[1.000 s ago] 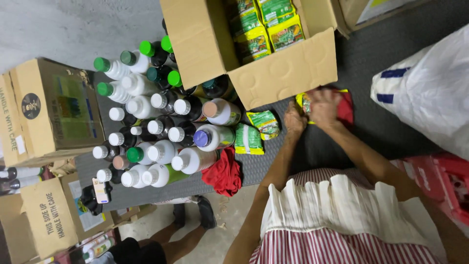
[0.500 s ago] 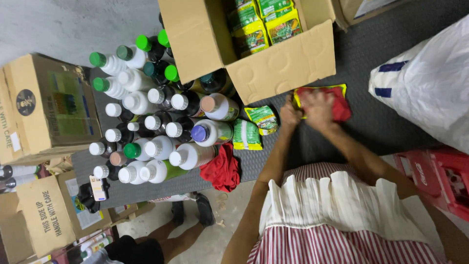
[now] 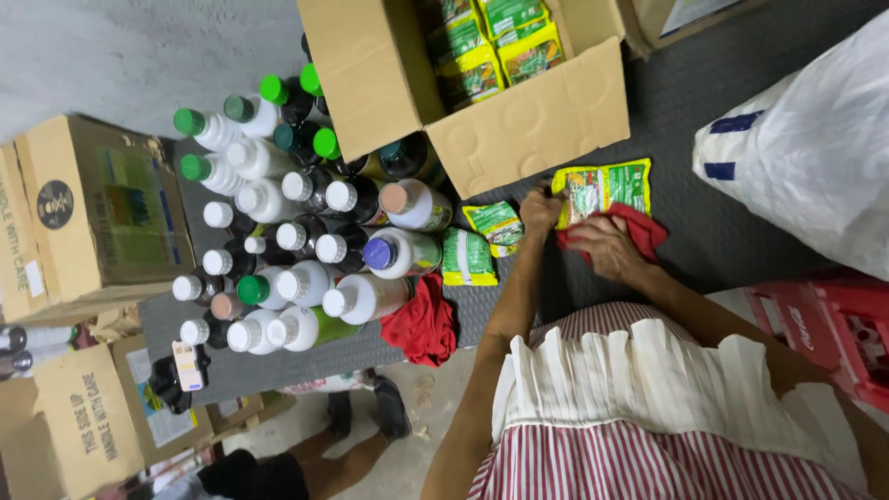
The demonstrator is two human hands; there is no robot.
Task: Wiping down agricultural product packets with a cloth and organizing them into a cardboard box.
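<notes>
The person leans over a dark bench [image 3: 741, 222] and both arms reach away from the body toward one spot. The right hand [image 3: 607, 245] lies flat on a red cloth [image 3: 639, 227], with the fingers spread and pressing it down. The cloth touches the near edge of a yellow and green packet [image 3: 607, 185]. The left hand [image 3: 540, 208] is closed on the left end of this packet and pinches it. The packet lies flat, with its long side going left to right, and it sits just past both hands. So the packet is touching the left hand, and the right hand is just beside it on the cloth. A little to the left lie two small green packets [image 3: 482, 241] and another red cloth [image 3: 421, 319]. Farther off, an open cardboard box [image 3: 528, 130] holds more packets of the same kind. Many bottles [image 3: 306, 231] stand far to the left.
</notes>
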